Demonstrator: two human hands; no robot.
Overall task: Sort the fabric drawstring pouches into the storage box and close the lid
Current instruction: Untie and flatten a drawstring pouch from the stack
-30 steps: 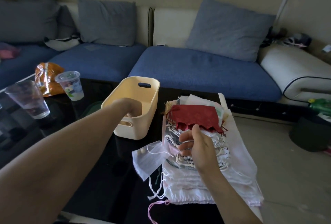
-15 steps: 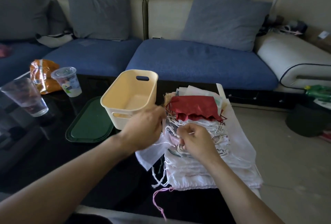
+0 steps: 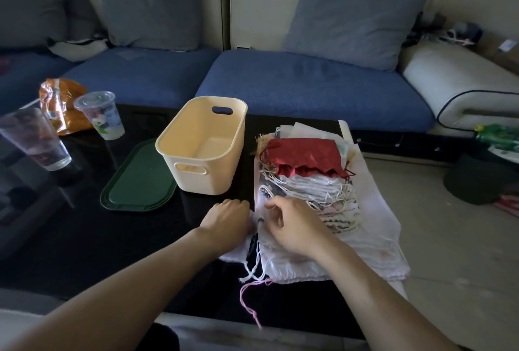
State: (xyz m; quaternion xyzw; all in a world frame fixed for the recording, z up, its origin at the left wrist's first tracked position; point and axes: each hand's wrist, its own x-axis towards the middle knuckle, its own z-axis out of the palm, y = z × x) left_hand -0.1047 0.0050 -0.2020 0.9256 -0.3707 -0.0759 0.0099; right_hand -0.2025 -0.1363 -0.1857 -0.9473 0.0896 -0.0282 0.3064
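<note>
Pouches (image 3: 314,199), both hands curled on edge

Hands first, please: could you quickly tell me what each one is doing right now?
Left hand: curled at the near-left edge of the heap of white fabric drawstring pouches; grip cannot be told.
Right hand: fingers pinching into the heap's cords.

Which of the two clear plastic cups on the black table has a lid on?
The far clear plastic cup with printed artwork, beside the orange snack bag, wears a lid; the nearer, tilted-looking plain cup is open.
</note>
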